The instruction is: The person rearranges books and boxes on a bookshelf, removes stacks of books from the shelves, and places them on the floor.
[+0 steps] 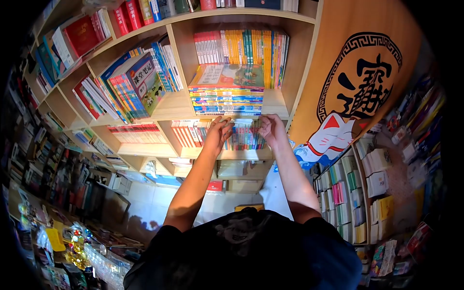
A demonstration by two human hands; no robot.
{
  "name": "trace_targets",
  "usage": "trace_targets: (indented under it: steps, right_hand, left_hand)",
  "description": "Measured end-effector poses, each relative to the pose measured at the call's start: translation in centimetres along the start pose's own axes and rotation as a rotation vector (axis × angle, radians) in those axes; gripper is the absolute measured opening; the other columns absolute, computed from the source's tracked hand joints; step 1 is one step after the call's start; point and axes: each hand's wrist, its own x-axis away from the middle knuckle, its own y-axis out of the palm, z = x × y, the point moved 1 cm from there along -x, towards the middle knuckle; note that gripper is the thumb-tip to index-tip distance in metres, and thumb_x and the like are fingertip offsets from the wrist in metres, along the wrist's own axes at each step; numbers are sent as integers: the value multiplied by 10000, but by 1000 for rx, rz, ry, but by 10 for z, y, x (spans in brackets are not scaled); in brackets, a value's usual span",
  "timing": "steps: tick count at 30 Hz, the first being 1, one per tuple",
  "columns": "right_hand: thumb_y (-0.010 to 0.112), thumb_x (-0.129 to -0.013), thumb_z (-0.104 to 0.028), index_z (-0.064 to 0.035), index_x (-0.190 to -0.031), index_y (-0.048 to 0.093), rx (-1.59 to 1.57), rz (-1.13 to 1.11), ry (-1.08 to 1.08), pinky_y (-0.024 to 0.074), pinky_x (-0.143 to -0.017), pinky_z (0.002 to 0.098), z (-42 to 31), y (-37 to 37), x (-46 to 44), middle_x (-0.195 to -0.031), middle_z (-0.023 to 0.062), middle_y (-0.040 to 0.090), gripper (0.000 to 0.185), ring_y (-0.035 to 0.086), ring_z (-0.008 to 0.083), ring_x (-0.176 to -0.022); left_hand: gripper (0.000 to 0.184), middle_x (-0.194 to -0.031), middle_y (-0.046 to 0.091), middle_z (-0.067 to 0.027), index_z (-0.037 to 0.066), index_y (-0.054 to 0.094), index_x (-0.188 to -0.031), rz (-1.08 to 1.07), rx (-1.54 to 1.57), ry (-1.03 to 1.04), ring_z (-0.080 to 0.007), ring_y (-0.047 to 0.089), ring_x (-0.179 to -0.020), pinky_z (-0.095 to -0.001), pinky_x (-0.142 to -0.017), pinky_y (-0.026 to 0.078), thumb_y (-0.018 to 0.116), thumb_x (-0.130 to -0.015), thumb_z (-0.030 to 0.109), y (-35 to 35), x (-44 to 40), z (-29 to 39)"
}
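Both arms reach forward to a wooden bookshelf. My left hand (220,133) is in front of a lower row of books, below the left part of a flat stack of books (227,101); its fingers are apart and nothing shows in them. Near the stack's lower right corner is my right hand (271,129), fingers spread and curved, holding nothing that I can see. Between the hands stand upright thin books (245,135) on the lower shelf. Behind the stack, a row of yellow, green and red spines (246,47) stands upright.
An orange panel (309,72) with a black round emblem and a white cat figure (331,137) borders the shelf on the right. Left compartments hold leaning books (140,84). White-spined books (345,193) fill a low rack at right. Shiny wrapped goods (77,249) lie lower left.
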Motion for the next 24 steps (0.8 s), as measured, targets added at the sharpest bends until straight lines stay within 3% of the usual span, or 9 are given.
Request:
trace_targets:
  steps: [6,8,15,21,23,24]
  right_hand:
    - [591,-894,-171,-69,-917,604,-8,63,-66,357,-529,246,8,-4,-1,-745,-20,613,105,465,87,-574]
    - [583,-898,-163,-82,-873,583,-23,42,-54,341,-521,236,6,-1,2,-709,-35,560,85,454,82,-573]
    - [556,-918,-133,-110,-779,508,-21,-17,-30,287,-448,236,8,-3,-11,-613,-26,434,148,396,87,-497]
    - [548,-919,-125,-56,-896,591,-66,-33,-11,270,-406,237,6,-5,-6,-609,-15,438,85,368,91,-454]
    - [545,-923,-129,-46,-976,615,-67,-79,-40,274,-401,239,5,-5,-6,-620,-9,449,121,370,86,-452]
    - [545,-923,-129,-46,-976,615,-66,-78,-37,274,-401,239,5,-7,-8,-620,-9,449,121,370,86,-452]
  left_hand:
    - [565,-1386,552,-124,56,314,-1477,-99,1,-112,-270,575,-1224,-396,-990,463,525,-971,193,12,2,-7]
    - [534,-1411,535,-116,58,356,-1461,-148,8,-125,-267,547,-1262,-411,-1040,418,514,-981,230,19,3,-11]
    - [470,-1403,544,-124,40,393,-1420,-237,60,-164,-259,511,-1306,-414,-1035,425,481,-997,227,35,-18,-28]
    - [356,-1399,547,-103,36,521,-1300,-242,341,-237,-259,519,-1294,-418,-1016,439,475,-989,202,52,-24,-45]
    - [231,-1211,625,-72,43,554,-1164,-157,450,-190,-224,592,-1164,-378,-949,473,524,-968,161,64,-23,-41]
    - [231,-1211,625,-72,43,554,-1164,-154,452,-189,-224,592,-1164,-378,-949,473,524,-968,161,67,-26,-44]
